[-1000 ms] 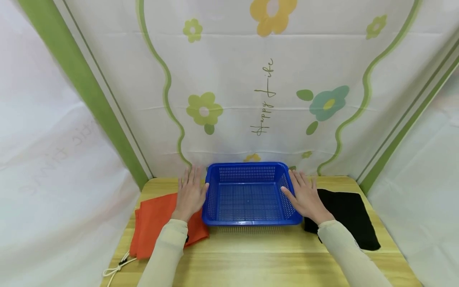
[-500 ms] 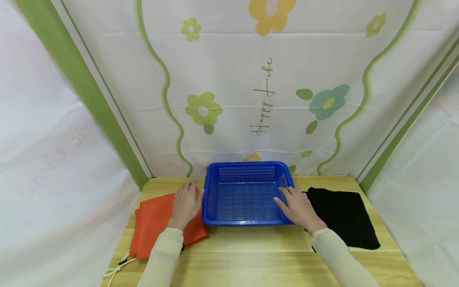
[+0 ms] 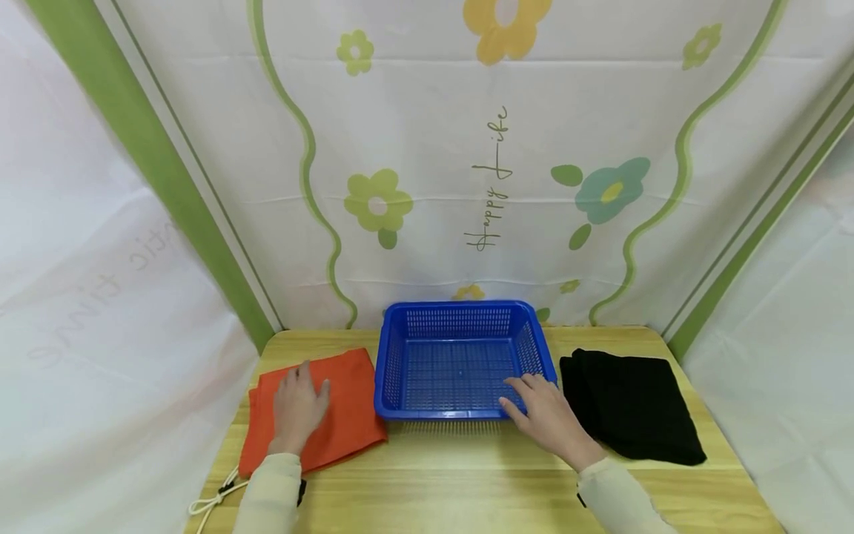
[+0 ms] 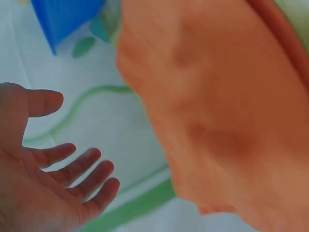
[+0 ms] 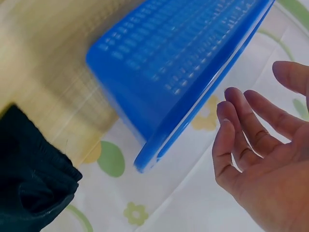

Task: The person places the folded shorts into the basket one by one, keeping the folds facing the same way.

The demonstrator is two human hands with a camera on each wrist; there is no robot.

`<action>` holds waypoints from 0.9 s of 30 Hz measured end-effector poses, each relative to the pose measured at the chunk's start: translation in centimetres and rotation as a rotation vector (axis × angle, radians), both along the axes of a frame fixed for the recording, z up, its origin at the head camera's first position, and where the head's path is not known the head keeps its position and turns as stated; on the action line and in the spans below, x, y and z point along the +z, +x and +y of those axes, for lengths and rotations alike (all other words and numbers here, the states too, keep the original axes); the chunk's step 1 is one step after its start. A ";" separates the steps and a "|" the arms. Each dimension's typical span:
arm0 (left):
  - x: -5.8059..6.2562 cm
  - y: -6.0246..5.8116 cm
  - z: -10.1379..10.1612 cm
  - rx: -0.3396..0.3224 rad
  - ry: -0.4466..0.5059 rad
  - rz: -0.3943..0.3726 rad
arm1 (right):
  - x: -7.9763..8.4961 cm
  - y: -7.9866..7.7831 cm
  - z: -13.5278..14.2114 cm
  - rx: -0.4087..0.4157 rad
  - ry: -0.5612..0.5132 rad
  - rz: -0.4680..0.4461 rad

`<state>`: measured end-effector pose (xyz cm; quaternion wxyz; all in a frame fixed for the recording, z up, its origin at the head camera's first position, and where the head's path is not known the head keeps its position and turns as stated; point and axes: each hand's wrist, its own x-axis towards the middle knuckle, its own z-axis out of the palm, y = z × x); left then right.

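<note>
A blue plastic basket (image 3: 460,371) with slotted walls stands at the back middle of the table. Folded orange fabric (image 3: 350,404), with a white drawcord (image 3: 216,498) and a black toggle at its near corner, lies to the left of it. My left hand (image 3: 298,408) hovers over this fabric; in the left wrist view a gap shows between them and the fingers are loosely spread. Over the basket's near right corner is my right hand (image 3: 547,417), fingers slightly bent, holding nothing; the right wrist view shows it apart from the rim. Folded black fabric (image 3: 634,404) lies at the right.
The wooden table (image 3: 460,482) has rounded back corners. Behind it hangs a white curtain (image 3: 427,148) with printed flowers, and white fabric walls with green strips close in both sides.
Both hands have drawn back from the basket's sides. The left has moved left and nearer over the orange fabric; the right has come nearer, toward the basket's front corner. The basket stays put.
</note>
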<state>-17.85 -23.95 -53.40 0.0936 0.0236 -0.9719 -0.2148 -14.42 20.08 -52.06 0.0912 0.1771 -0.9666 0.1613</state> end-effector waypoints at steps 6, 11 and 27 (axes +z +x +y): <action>-1.1 1.3 -3.2 0.123 0.022 -0.094 | 0.4 1.4 -1.3 0.053 -0.022 0.009; -2.1 2.1 -5.3 0.224 0.075 -0.215 | 0.7 2.2 -2.2 0.088 -0.035 0.003; -4.5 2.7 -7.9 0.325 0.212 -0.520 | -0.6 3.7 -4.6 0.216 -0.042 -0.077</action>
